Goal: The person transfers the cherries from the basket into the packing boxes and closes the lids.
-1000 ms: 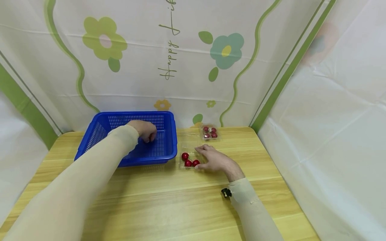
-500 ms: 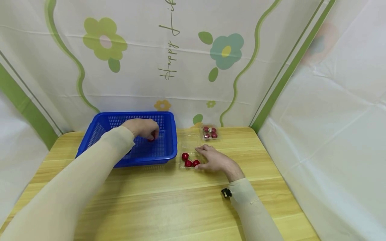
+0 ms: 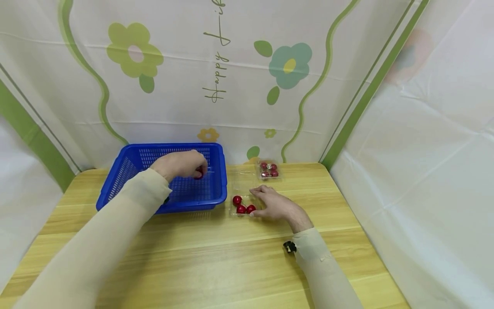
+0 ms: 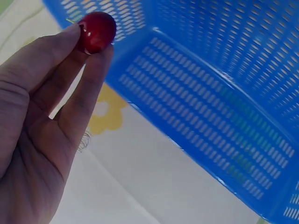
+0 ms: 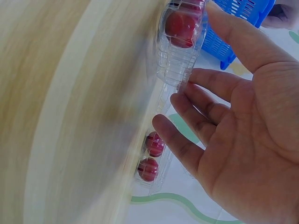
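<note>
My left hand (image 3: 181, 165) is above the blue basket, pinching a red cherry (image 4: 98, 31) between thumb and fingertips. In the head view the fingers partly cover this cherry. To the right of the basket lies a clear plastic clamshell box (image 3: 233, 212), its lid (image 3: 244, 180) folded back toward the wall. Three red cherries (image 3: 241, 209) sit in it. My right hand (image 3: 275, 205) rests at the box's right side, fingers spread and fairly straight. Its thumb is at the near corner and its fingertips (image 5: 180, 99) touch near the hinge side.
The blue plastic basket (image 3: 223, 180) stands at the back left of the wooden table (image 3: 216, 257). A closed clear box of several cherries (image 3: 269, 169) lies at the back, behind my right hand. A patterned white curtain (image 3: 173, 111) rises behind the table.
My left hand has come up from deep in the basket and moved slightly right, with a red cherry now showing in its fingers. The right hand and the boxes have not moved.
</note>
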